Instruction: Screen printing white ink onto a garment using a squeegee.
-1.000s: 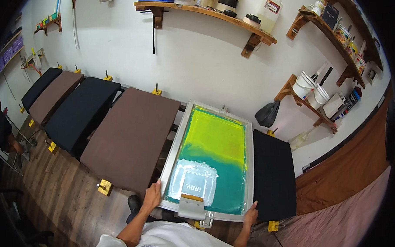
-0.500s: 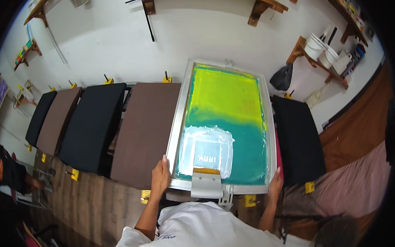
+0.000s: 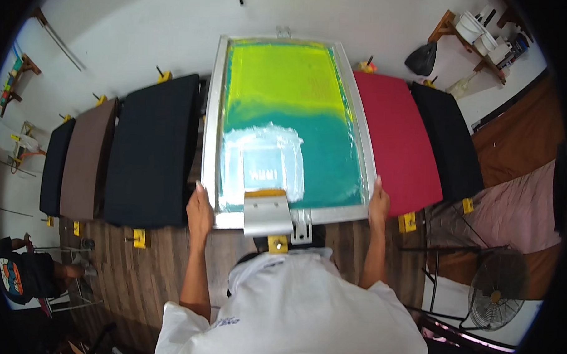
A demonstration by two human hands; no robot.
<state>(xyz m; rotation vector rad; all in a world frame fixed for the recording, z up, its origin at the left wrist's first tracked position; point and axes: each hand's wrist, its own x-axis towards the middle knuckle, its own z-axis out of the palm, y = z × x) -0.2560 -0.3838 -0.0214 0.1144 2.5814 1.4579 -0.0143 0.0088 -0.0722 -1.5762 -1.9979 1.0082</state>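
Both hands hold a metal-framed printing screen (image 3: 229, 221) by the near ends of its long sides. My left hand (image 3: 200, 210) is closed round the left edge, and my right hand (image 3: 378, 202) grips the right edge, thumbs up. The screen's mesh is teal near me and yellow-green at the far end. A patch of white ink (image 3: 293, 162) surrounds a small lettered window in the mesh. A squeegee (image 3: 266, 217) with a metal holder and an amber blade leans on the near rim, beside a slotted bracket (image 3: 302, 226). The board under the screen is hidden.
Cloth-covered boards stand in a row: black (image 3: 152, 150) to the left, red (image 3: 398, 143) and another black (image 3: 447, 142) to the right. Yellow blocks (image 3: 278, 243) sit at their ends. A person (image 3: 27, 271) is at far left. A fan (image 3: 497, 290) stands at right.
The screen has moved left along the row with both hands on it. It now covers the place of the brown board, and the red board is uncovered. My view has also shifted.
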